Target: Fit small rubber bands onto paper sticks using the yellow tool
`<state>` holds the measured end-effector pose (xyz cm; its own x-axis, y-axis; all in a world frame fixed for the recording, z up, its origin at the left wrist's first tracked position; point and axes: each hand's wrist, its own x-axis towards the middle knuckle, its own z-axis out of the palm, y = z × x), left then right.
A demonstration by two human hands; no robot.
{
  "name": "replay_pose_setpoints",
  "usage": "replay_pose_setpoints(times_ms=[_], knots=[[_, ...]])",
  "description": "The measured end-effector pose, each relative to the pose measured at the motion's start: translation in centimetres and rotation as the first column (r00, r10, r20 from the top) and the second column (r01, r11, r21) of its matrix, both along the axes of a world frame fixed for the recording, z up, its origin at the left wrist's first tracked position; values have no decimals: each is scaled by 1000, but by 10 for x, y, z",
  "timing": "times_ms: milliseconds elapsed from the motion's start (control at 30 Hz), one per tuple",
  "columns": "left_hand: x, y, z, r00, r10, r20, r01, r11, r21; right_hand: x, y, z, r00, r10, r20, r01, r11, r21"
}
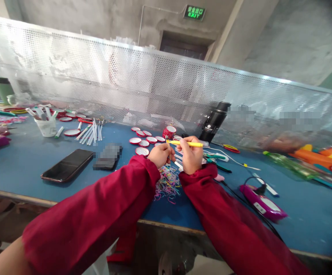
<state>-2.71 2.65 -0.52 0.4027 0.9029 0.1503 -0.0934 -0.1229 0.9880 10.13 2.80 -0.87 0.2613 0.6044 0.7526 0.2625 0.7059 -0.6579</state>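
My right hand (191,157) is closed around a yellow pen-like tool (195,144), which points left. Just left of it, my left hand (158,154) pinches a small thin stick-like piece (167,142) standing upright; its exact kind is too small to make out. The yellow tip meets or nearly meets that piece. Beneath both hands lies a loose heap of colourful thin strands or bands (168,183). Beyond my left hand are several round red-rimmed white caps (142,151) and a red patterned round container (169,132).
Two phones (68,165) lie on the blue table (143,191) at left, near a white cup of pens (46,128) and several white sticks (90,133). A black bottle (216,121), green-handled pliers (216,157) and a purple cabled device (262,204) are right. A perforated metal screen (166,80) stands behind.
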Motion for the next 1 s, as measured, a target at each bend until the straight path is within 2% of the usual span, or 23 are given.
replay_pose_setpoints(times_ms=[400, 700, 1000], knots=[[0, 2, -1, 1000, 12, -11, -12, 1000, -10, 3, 2, 2, 999, -42, -22, 42, 999, 14], [0, -1, 2, 1000, 9, -8, -9, 1000, -22, -1, 0, 0, 1000, 1, -12, -1, 1000, 9], [1, 3, -2, 1000, 13, -11, -14, 1000, -5, 1, 1, 2, 1000, -17, -8, 17, 1000, 11]])
